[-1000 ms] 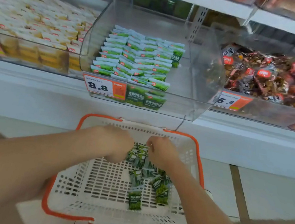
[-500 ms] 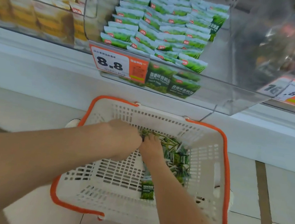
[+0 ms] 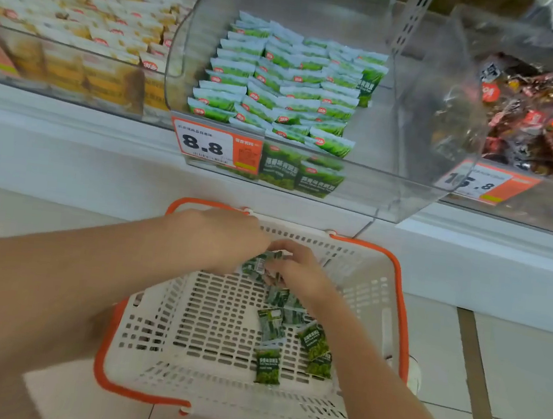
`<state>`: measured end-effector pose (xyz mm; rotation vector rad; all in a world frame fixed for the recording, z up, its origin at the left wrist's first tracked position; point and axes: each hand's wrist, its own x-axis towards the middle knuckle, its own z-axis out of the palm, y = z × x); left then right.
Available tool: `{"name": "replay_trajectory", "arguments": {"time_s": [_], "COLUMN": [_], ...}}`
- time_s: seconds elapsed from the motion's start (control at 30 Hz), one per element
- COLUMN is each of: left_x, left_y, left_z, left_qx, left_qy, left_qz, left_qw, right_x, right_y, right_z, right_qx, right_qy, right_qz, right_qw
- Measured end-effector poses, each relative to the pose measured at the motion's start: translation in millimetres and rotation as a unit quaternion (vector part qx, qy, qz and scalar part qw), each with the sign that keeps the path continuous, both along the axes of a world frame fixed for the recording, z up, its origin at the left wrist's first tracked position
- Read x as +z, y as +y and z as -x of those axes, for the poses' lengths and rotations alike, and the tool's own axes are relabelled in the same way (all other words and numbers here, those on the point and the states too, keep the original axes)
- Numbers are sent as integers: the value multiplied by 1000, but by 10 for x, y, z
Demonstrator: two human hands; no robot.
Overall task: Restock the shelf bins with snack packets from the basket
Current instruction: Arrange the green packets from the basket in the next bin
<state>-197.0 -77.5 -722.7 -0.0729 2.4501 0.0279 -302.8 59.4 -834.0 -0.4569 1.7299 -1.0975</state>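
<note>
- The basket (image 3: 400, 292), white with an orange rim, sits on the floor (image 3: 525, 375) just below the shelf bins.
- Both hands reach into its far end and meet there, backs up.
- The left hand (image 3: 223, 241) curls its fingers onto a bunch (image 3: 256, 265) of green packets and grips it from the left.
- The right hand (image 3: 299, 268) grips the same bunch from the right, fingers curled over its top.
- Whether the bunch rests on the basket bottom cannot be told.
- Loose packets (image 3: 267, 366) lie on the basket bottom, beside and under the right forearm.
- The middle bin (image 3: 433, 123), of clear plastic, holds green packets (image 3: 282, 82) in rows, packed toward its left side.
- A tag (image 3: 215, 145) on its front reads 8.8.
- The left bin (image 3: 78, 59) holds yellow packets (image 3: 66, 13).
- The right bin (image 3: 550, 209) holds dark red packets (image 3: 547, 116) behind a second tag (image 3: 478, 184).
</note>
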Motion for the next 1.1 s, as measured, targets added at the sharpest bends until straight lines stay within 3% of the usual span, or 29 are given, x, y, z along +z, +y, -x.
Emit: {"name": "replay_trajectory", "arguments": {"time_s": [0.13,0.23,0.3,0.37,0.47,0.57,0.7,0.83,0.97,1.1], "left_x": [297,503,711,882,1075,1189,1236,1256,1270,1177], "left_y": [67,62,60,36,-9,2,81,75,41,-152], "left_z": [13,-36,-78,-109,-149,-137,-100,-63,15,158], "left_qx": [29,49,71,101,185,261,333,304,282,181], "left_qy": [104,222,268,290,337,369,377,405,467,535], "left_qz": [-94,-166,-189,-222,-295,-369,-472,-427,-390,-169], "left_qw": [990,960,942,926,875,812,724,749,742,808], "right_x": [617,1001,1212,1421,1683,1738,1763,1816,1919,2093], "right_y": [137,303,360,370,377,387,369,352,267,39], "right_z": [-19,-41,-43,-59,-107,-144,-159,-140,16,296], "right_qx": [-92,-57,-30,-50,-107,-118,-175,-153,-173,-275], "right_qy": [-252,-302,-214,-51,176,245,199,200,327,428], "right_qz": [95,127,110,95,175,248,259,270,240,199], "right_qw": [959,943,970,993,963,930,929,929,897,838]}}
